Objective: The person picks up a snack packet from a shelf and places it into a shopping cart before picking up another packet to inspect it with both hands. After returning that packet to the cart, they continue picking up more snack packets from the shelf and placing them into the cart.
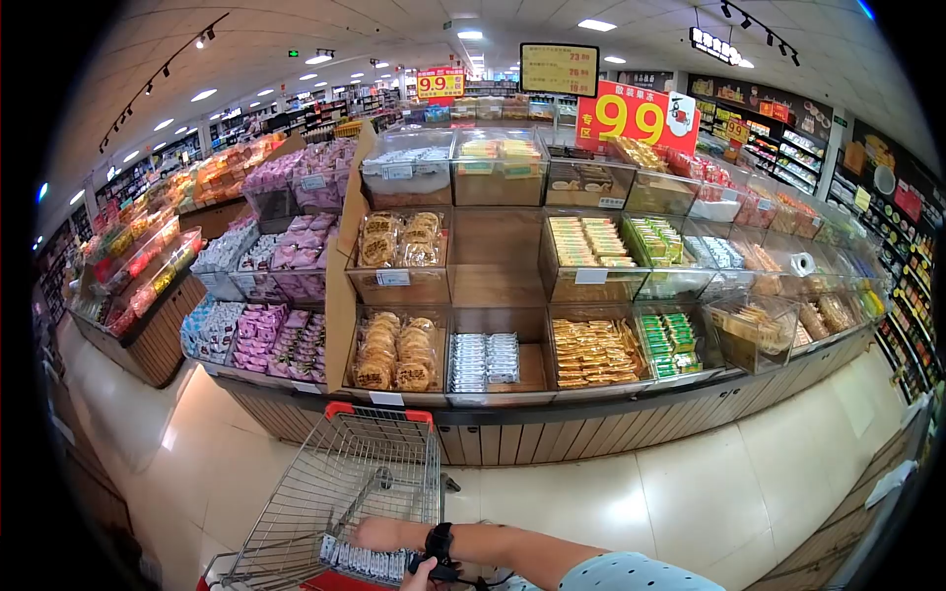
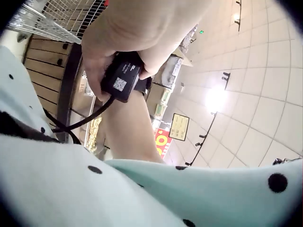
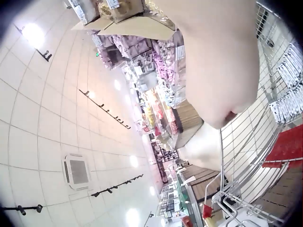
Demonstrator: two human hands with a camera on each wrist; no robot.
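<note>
My left hand [image 2: 118,33] pinches a small black box [image 2: 124,78] with a printed square code and a cable, worn on my right wrist. In the head view, my left hand [image 1: 420,573] shows only at the lower edge. My right hand [image 1: 377,534] is over the wire shopping cart [image 1: 345,463], close to rows of white-and-blue wrapped packets [image 1: 365,561] lying in it. From the right wrist view, the right hand [image 3: 220,80] looks curled like a fist, with nothing visible in it. A black strap [image 1: 439,541] circles the right wrist.
A wood-sided display stand [image 1: 552,438] faces the cart. Its clear bins hold round crackers [image 1: 396,355], gold packets [image 1: 591,353], purple packets [image 1: 258,335] and similar white-and-blue packets [image 1: 483,360]. Tiled floor [image 1: 591,502] lies between stand and cart. Red price signs [image 1: 636,120] rise above.
</note>
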